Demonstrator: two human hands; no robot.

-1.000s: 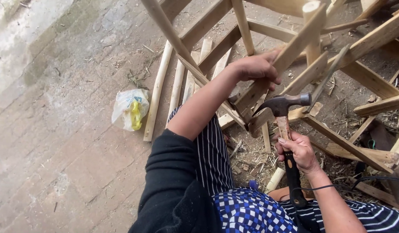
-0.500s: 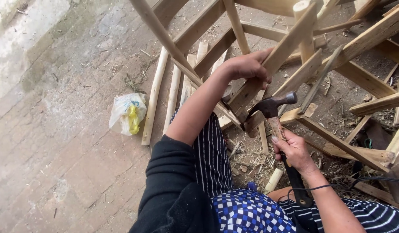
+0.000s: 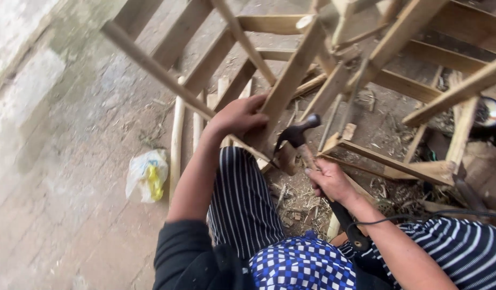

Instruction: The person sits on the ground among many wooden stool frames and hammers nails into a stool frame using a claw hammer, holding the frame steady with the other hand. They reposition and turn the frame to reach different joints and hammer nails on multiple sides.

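Note:
My left hand (image 3: 238,116) grips a slanted wooden bar of a rough wooden frame (image 3: 291,80) that stands in front of me. My right hand (image 3: 329,180) is closed round the wooden handle of a claw hammer (image 3: 297,135). The dark steel hammer head sits just to the right of my left hand, close to the bar where it meets the lower part of the frame. My striped trouser leg (image 3: 242,198) lies below both hands.
A crumpled white and yellow plastic bag (image 3: 146,176) lies on the dirt floor to the left. Loose wooden sticks (image 3: 177,134) lie beside it. Wood chips and offcuts litter the ground under the frame. A black cable (image 3: 414,216) runs over my right forearm.
The view has tilted and shifted, so the frame and hands sit lower and left. The hammer head has moved down and closer to the bar. My left hand keeps its grip.

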